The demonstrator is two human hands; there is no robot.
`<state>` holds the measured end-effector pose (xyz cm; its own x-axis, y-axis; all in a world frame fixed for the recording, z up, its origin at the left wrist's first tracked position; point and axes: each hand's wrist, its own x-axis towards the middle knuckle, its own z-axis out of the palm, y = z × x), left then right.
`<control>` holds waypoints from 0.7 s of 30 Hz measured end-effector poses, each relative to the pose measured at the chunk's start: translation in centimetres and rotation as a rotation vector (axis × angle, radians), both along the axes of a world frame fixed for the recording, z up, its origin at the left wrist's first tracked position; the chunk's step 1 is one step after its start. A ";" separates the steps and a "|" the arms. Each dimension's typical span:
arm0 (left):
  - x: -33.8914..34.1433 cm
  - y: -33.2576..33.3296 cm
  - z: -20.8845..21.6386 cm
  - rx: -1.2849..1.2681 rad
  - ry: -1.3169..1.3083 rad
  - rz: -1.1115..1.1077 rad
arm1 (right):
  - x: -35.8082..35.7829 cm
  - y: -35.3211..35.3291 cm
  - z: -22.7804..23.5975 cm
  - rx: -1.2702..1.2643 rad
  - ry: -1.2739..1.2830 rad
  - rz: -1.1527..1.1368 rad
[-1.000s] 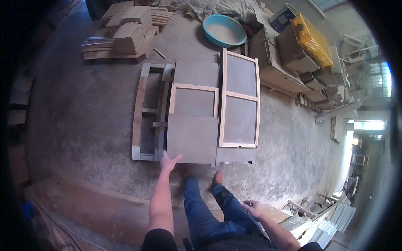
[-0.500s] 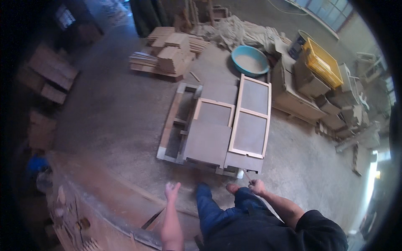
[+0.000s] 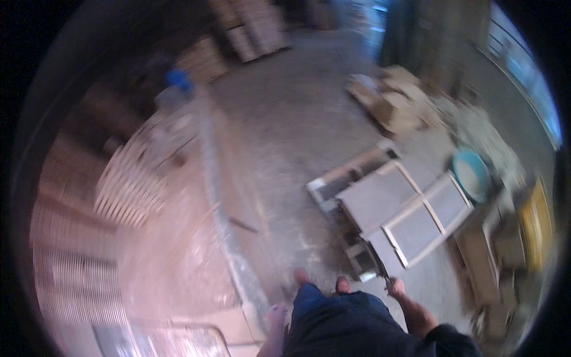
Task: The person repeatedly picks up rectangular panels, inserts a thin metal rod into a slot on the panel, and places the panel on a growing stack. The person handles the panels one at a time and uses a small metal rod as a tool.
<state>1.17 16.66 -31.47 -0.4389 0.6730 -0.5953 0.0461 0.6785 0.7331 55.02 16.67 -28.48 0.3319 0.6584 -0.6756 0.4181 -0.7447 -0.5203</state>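
Low at the right, my right hand (image 3: 395,288) is closed around a thin stick-like tool (image 3: 385,275), too blurred to name. That hand is close to the near end of a stack of grey-brown flat panels (image 3: 380,193). A pale wooden frame (image 3: 430,215) with a crossbar lies on top of the stack. Beneath, a pallet (image 3: 320,183) sticks out on the left side. My left hand (image 3: 277,313) hangs low beside my left leg, near the edge of a workbench (image 3: 178,262). Motion smears its fingers, and nothing can be made out in it.
Stacked slats (image 3: 128,181) lie on the workbench to the left. A turquoise basin (image 3: 471,174) stands beyond the panels. Cut wood (image 3: 395,110) is piled at the back, and cardboard boxes (image 3: 480,253) and a yellow crate (image 3: 536,223) stand at the right.
My view has swung left, so the panel stack now appears farther right and turned, and much more of the workbench shows. My left hand has dropped lower; my right hand still grips the thin tool.
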 end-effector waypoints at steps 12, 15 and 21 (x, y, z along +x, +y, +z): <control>1.2 -5.5 12.2 0.351 0.219 0.197 | -9.3 11.3 -4.0 0.222 -0.269 0.828; -1.0 -9.5 14.0 0.465 0.255 0.295 | -16.8 14.3 0.9 0.228 0.151 0.550; -8.6 -22.7 14.8 0.385 0.494 0.838 | -29.3 17.2 1.6 0.642 0.099 1.006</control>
